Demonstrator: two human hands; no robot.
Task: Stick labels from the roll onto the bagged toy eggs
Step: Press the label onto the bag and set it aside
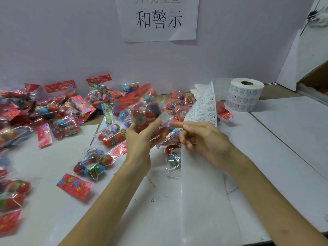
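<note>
My left hand [140, 137] grips a clear bag of toy eggs [147, 112] and holds it up above the table, blurred by motion. My right hand [204, 137] is just right of it, index finger stretched toward the bag and the other fingers curled, with the label strip [204, 107] running behind it. That strip rises from the white label roll [244, 95] at the back right, and its bare backing paper [200, 192] hangs down over the table. Whether a label sits on the fingertip I cannot tell.
Several bagged eggs with red header cards lie in piles at the left [53, 110] and middle [95, 162] of the white table [284, 125]. A printed sign [158, 18] hangs on the wall behind. A cardboard box [316, 77] stands at the far right.
</note>
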